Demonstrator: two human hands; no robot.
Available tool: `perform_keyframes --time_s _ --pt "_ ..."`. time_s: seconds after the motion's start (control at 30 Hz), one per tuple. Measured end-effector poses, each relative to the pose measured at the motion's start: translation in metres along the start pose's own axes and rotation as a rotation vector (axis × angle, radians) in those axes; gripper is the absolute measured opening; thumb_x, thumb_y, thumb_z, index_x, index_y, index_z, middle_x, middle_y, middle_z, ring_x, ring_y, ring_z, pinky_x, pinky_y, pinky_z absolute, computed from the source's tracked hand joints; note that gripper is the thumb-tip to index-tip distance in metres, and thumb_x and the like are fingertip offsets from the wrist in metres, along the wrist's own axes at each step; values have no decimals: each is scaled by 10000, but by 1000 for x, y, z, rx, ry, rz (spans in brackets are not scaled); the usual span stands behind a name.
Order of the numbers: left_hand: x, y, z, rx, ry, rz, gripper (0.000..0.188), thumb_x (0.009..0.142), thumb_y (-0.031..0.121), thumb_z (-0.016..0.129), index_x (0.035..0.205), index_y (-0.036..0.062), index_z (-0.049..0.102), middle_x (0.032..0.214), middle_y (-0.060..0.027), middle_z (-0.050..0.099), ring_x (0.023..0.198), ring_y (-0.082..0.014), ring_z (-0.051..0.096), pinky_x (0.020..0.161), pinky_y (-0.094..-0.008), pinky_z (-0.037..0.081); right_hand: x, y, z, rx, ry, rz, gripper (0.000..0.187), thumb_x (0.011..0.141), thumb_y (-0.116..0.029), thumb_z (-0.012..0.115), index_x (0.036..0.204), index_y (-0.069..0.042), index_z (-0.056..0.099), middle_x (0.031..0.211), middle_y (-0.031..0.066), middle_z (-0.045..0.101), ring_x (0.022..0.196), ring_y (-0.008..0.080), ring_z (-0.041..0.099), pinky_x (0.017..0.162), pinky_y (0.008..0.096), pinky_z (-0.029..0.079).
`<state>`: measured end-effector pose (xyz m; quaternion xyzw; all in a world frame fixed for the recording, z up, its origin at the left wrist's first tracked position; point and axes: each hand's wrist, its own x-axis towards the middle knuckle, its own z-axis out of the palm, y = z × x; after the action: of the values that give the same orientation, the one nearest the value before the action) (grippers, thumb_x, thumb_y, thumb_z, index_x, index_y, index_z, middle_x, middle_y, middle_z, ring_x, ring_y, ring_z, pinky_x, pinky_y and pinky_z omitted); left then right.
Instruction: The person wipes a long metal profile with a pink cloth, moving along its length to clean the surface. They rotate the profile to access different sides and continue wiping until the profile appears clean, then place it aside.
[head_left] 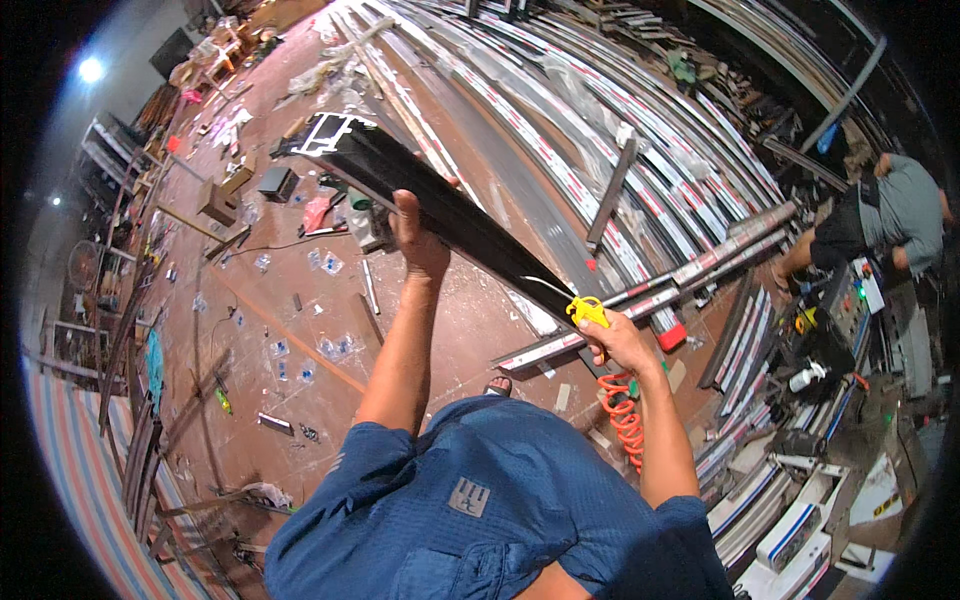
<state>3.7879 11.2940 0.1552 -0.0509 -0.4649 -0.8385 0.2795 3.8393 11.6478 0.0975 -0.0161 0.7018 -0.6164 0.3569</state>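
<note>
A long black metal profile (455, 215) slants across in front of me, its hollow cut end with bright edges at the upper left. My left hand (419, 240) is closed around it near that end, thumb on the near side, the other fingers mostly hidden beneath. At the profile's lower right end, my right hand (622, 345) grips a yellow air blow gun (587, 310). Its thin nozzle lies against or just over the profile; I cannot tell which. An orange coiled air hose (622, 425) hangs below the right hand.
Many long wrapped profiles (560, 160) lie fanned out ahead, with crosswise bars (690, 265) at their near ends. Small plastic bags (340, 347) and offcuts litter the red floor. Another person (890, 215) bends over at the right, near machinery. A striped sheet (80, 470) is at lower left.
</note>
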Motion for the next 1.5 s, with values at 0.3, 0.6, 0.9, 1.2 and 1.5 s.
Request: perform_keyframes --time_s 0.3,0.6,0.9,1.2,1.5 --pt "6 -21 5 -172 225 -46 669 1065 566 617 1486 49 569 1373 -33 654 1313 -193 582 1169 -372 420 -2 -55 88 -395 396 -474 307 1037 -294 695 1175 -24 646 919 236 737 824 409 754 710 470 562" --pt "20 -9 -9 -5 175 -223 476 1073 495 547 1161 47 681 1078 -147 720 984 -321 717 939 -496 586 15 -54 97 -522 450 -400 372 1029 -363 655 1152 -18 593 848 267 732 821 479 740 718 579 574" --pt "28 -1 -34 139 252 -219 563 1010 509 642 1304 29 632 1256 -200 694 1167 -353 677 1060 -524 538 37 126 27 -422 543 34 469 1008 -421 634 1271 -32 627 990 316 747 961 520 727 834 606 570" --pt "41 15 -64 330 308 -139 532 988 536 617 1265 91 708 1264 -163 733 1130 -393 709 1040 -609 551 66 259 -62 -334 536 200 533 1005 -425 631 1279 31 608 1091 347 732 1048 525 712 912 605 555" --pt "72 28 -88 804 303 172 511 941 478 657 1295 111 695 1286 -157 734 1088 -397 734 940 -672 602 95 394 -133 -293 648 391 412 989 -397 646 1205 -45 659 1101 299 746 1049 496 713 910 588 549"
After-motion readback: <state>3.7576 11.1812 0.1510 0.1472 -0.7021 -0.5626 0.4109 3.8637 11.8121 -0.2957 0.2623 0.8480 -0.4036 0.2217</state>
